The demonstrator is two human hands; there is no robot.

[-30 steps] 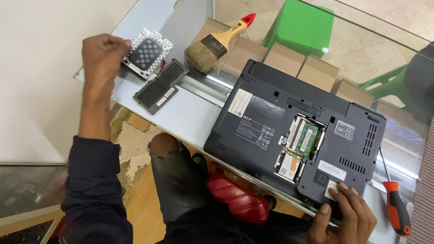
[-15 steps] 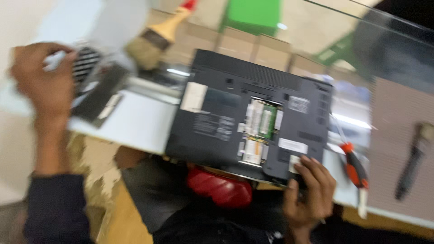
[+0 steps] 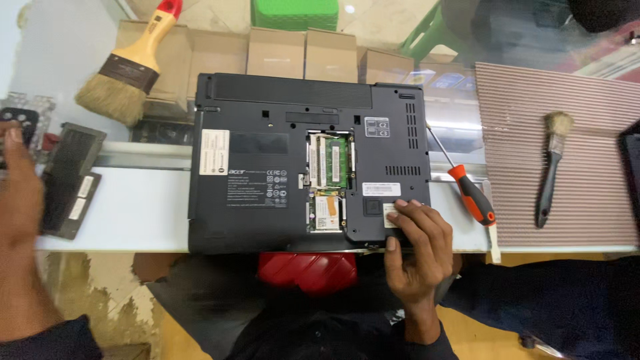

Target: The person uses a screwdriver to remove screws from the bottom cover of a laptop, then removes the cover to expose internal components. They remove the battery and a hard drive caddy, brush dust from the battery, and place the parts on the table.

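A black laptop (image 3: pixel 267 167) lies upside down on the glass table (image 3: pixel 140 213). Its bottom hatch is off, and green memory boards (image 3: pixel 331 160) show in the opening. My right hand (image 3: pixel 417 250) grips the laptop's near right corner, fingers on top and thumb at the front edge. My left hand (image 3: pixel 20 180) is at the far left edge of view, partly cut off. Its fingertips touch a dark perforated part (image 3: pixel 17 120); whether it grips the part is unclear. Two black cover panels (image 3: pixel 70 177) lie just right of that hand.
A large wooden-handled brush (image 3: pixel 127 73) lies at the back left. To the right of the laptop are an orange-handled screwdriver (image 3: pixel 470 193), a small black-handled brush (image 3: pixel 550 167) and a ribbed mat (image 3: pixel 587 200). Cardboard boxes (image 3: pixel 277 53) line the back. A red object (image 3: pixel 307 270) sits below the table edge.
The view has swung right, bringing the ribbed mat and small brush into sight. My left hand now sits at the frame's left edge. My right hand stays on the laptop's corner.
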